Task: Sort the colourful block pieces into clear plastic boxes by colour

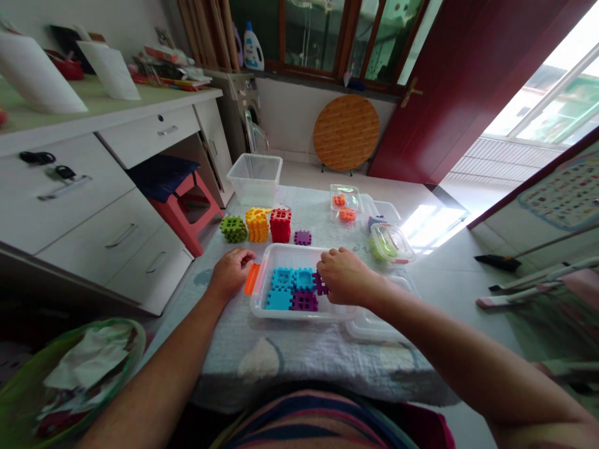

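A clear plastic box [281,315] stands on the cloth-covered table before me. In it lie light-blue square building blocks [279,299] and a purple building block [304,302], side by side. My right hand [346,274] is over the box's right end, closed on another purple building block [321,284], partly hidden by the fingers. My left hand [231,273] rests left of the box beside its orange latch [252,279], fingers loosely bent, with nothing visible in them. Behind the box stand green blocks [233,229], yellow blocks [257,225], red blocks [281,226] and a single purple block [302,237].
An open clear bin [255,178] is at the table's back left. Small lidded containers [392,243] with green, orange and purple pieces stand at the right. A clear lid [379,325] lies right of the box. A red stool [180,206] is at the left.
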Available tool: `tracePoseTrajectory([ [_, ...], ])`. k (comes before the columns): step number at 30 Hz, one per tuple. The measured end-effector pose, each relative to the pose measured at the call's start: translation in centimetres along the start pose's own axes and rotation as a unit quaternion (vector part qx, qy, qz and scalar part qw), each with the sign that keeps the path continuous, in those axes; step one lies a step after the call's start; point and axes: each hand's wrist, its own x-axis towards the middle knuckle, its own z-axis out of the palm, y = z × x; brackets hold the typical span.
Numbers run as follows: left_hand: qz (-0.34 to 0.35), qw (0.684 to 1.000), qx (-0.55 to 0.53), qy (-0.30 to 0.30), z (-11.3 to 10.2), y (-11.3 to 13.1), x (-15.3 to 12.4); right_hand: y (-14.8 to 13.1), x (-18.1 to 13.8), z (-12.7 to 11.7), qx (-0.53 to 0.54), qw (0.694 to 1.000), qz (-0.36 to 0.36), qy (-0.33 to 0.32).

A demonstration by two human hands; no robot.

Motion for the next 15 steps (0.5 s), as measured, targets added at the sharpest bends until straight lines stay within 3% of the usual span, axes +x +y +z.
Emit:
tracePoseTrajectory([
  [15, 0.004, 1.000, 0.006, -0.002, 0.1, -0.2, 0.1, -1.9, 1.2, 0.4, -0.032, 0.998, 0.048, -0.038],
])
